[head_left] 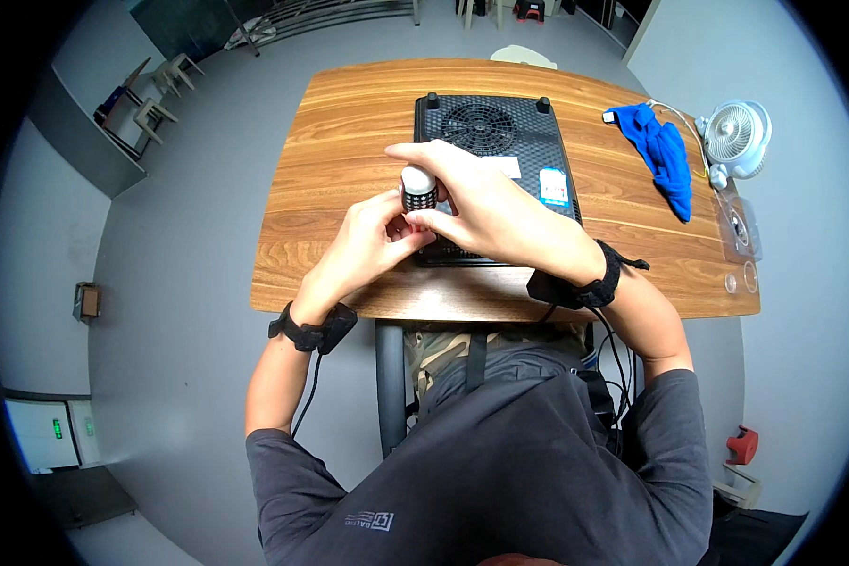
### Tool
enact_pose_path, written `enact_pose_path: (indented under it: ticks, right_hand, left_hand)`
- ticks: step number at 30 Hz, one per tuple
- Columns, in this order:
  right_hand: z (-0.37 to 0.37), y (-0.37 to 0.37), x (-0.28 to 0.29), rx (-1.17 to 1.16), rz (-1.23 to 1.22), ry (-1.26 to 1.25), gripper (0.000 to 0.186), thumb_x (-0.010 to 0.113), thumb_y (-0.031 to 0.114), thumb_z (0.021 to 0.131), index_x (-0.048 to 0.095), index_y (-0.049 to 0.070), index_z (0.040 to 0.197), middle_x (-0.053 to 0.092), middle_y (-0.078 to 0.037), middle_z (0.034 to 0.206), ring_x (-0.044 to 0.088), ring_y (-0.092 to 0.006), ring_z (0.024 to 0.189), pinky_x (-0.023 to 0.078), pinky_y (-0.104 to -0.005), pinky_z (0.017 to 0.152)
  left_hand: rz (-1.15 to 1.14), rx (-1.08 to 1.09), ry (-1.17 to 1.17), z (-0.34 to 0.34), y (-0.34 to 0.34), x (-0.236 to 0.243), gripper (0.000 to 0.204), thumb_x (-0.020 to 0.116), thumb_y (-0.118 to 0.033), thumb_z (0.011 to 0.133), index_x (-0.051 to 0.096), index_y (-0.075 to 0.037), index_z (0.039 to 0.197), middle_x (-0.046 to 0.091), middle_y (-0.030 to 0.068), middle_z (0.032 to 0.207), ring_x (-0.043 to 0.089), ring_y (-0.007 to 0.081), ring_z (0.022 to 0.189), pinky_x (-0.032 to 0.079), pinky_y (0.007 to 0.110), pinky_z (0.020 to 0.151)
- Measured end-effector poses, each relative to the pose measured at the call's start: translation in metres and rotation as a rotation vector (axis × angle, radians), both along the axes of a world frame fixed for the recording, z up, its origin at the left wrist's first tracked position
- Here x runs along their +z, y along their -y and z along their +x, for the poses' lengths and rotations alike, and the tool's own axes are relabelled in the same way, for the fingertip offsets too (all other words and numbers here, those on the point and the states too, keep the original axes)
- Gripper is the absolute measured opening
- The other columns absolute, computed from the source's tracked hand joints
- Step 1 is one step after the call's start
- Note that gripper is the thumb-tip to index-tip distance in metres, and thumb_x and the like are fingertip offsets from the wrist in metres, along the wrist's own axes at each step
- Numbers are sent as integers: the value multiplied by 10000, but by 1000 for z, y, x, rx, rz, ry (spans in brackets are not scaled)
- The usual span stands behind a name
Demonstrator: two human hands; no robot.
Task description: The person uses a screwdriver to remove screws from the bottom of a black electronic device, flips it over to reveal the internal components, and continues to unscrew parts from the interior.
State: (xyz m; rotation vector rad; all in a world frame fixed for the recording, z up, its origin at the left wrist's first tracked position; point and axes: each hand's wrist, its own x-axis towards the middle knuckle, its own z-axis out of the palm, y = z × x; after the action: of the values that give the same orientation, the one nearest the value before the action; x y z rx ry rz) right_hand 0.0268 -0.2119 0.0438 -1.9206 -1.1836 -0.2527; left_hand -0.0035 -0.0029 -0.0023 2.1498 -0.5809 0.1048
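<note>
Holding white-capped screwdriver-like tool upright at upturned induction cooktop's left edge: right hand grip curled round the handle, left hand closed round the lower end. Likely light, rigid; smooth cap may slip, patterned band better hold.

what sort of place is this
Probably a plain indoor workroom: a brown wood-grain table holds a black plastic appliance with a round fan grille, and pale stools stand on the smooth grey floor.

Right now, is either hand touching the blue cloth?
No, the left hand and right hand are both at the white-topped cylinder, while the blue cloth lies apart on the table's right side.
</note>
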Motion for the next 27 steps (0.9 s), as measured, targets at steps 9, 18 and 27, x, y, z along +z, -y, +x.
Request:
enact_pose_path:
  ticks: [9,18,27]
  right_hand:
    - [-2,-1,2,20,-73,-4,537,739,71,852,531,9,1343,617,-208,1174,624,-416,1096,525,-462,932]
    - [-3,1,8,21,-166,64,514,662,84,862,533,11,1354,589,-206,1150,611,-394,1116,534,-471,918]
    - [1,-4,2,-30,-80,64,553,751,156,857,549,-6,1346,614,-208,1170,644,-397,1064,547,-468,913]
  left_hand:
    - [30,17,-19,-2,-3,0,247,799,-98,849,666,30,1014,689,127,863,671,201,739,553,347,697]
    - [34,15,-71,-1,-5,0,249,795,-126,835,660,32,973,689,147,842,694,241,755,557,375,705]
    - [34,96,67,1,4,3,265,782,-119,854,647,33,1025,682,119,860,677,205,754,547,350,701]
